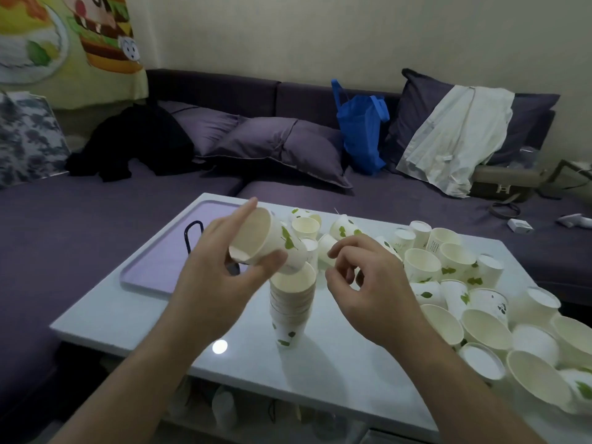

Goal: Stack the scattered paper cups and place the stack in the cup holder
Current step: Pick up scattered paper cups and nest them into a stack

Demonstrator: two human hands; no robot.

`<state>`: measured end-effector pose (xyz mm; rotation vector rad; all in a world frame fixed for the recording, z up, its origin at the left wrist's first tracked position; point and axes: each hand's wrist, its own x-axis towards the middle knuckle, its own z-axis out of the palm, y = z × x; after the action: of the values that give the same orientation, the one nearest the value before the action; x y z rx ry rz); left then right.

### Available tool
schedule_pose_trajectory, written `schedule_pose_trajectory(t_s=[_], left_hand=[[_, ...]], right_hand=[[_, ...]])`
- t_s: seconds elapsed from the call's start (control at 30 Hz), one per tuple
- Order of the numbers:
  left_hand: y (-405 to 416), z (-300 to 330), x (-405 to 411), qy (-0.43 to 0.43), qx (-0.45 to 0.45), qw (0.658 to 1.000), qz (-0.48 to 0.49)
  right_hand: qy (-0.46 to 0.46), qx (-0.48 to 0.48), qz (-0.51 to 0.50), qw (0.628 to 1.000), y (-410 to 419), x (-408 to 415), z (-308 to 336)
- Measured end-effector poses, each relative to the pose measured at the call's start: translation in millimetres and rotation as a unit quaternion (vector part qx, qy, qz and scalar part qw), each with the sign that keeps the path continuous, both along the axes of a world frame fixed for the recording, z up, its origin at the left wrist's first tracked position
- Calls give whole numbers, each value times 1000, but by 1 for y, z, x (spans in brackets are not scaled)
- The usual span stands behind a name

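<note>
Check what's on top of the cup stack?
Nothing sits on the stack yet; its top cup is open and looks empty. The left hand holds a tilted cup just above and partly in front of it, hiding the far rim.

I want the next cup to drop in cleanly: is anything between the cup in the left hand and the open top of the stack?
Nothing visible. The cup in the left hand hangs tilted just above the stack, whose mouth is open.
</note>
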<state>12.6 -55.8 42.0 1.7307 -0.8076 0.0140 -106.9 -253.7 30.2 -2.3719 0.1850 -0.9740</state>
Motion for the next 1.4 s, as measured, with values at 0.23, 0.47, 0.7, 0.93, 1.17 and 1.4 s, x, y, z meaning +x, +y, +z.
schedule_pose_trajectory(t_s=[0.23,0.47,0.7,0.93,1.17,1.4], left_hand=[[-20,-15,-9,-92,172,980,-29],[-34,-28,-12,-39,283,957,-53],[-33,-30,-10,-68,299,950,-63],[-38,-11,-42,-267,162,949,-45],[-53,-23,-84,-197,181,953,-139],[-56,-42,-88,-142,240,948,-153]], right_hand=[[18,-10,-24,999,-14,-4,-10],[70,-9,-60,996,-27,-9,-17],[184,17,-104,977,-32,-20,-16],[335,-24,-130,933,-41,-43,-14],[516,-149,-256,804,-76,-76,-13],[526,-127,-233,808,-88,-78,-25]])
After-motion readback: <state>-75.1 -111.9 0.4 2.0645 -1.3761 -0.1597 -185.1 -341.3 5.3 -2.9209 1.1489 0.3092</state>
